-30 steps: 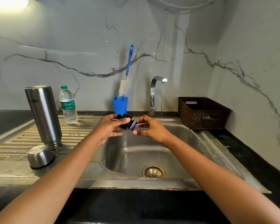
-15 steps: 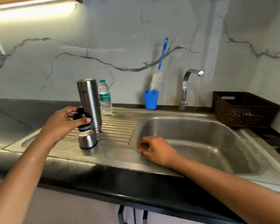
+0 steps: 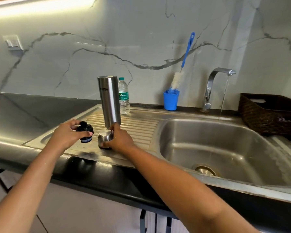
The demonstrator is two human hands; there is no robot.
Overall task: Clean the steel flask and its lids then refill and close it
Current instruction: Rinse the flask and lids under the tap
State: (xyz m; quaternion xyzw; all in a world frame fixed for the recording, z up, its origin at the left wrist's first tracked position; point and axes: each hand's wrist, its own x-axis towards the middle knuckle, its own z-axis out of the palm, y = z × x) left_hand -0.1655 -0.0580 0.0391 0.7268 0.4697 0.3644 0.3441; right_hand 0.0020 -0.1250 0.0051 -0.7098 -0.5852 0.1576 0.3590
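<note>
Hands nearest, both over the ribbed drainboard (image 3: 138,130): left hand (image 3: 66,133) closed around the black inner lid (image 3: 85,132), held just above the steel; right hand (image 3: 120,140) wrapped on the steel cap (image 3: 104,137), which sits dome-up on the drainboard. Steel flask (image 3: 109,100) stands inverted just behind the cap, lettering upside down. Water bottle (image 3: 124,96) behind the flask, part full, capped. Blue cup (image 3: 170,100) further back holds a bottle brush (image 3: 183,64). Tap (image 3: 212,84) running into the sink basin (image 3: 225,148). Brown basket (image 3: 272,113) far right on black counter, contents unclear. Marble-veined wall behind
</note>
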